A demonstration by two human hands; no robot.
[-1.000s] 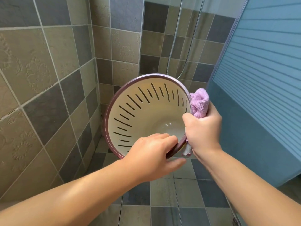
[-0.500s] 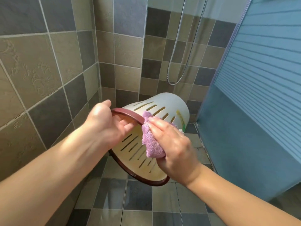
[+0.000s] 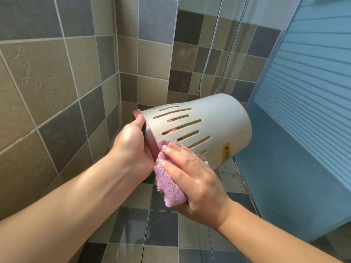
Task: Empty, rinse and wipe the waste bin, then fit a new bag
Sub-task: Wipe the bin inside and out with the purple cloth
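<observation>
A cream waste bin [image 3: 214, 120] with slotted sides and a dark red rim [image 3: 150, 139] is held in the air on its side, with its base toward the right and its mouth toward the left. My left hand [image 3: 133, 147] grips the rim, and its fingers reach inside, showing through the slots. My right hand [image 3: 191, 179] holds a purple cloth [image 3: 167, 185] and presses it with flat fingers against the bin's lower outer wall near the rim. A yellow sticker [image 3: 226, 150] sits near the base.
Tiled walls [image 3: 57, 82] close in on the left and behind. A shower hose [image 3: 209, 59] hangs at the back. A blue ribbed panel [image 3: 307, 111] stands close on the right. The tiled floor [image 3: 161, 234] lies below my arms.
The bin has turned from mouth-toward-me to lying sideways with its base to the right. My left hand shifted its grip along the rim. The cloth moved onto the outer wall.
</observation>
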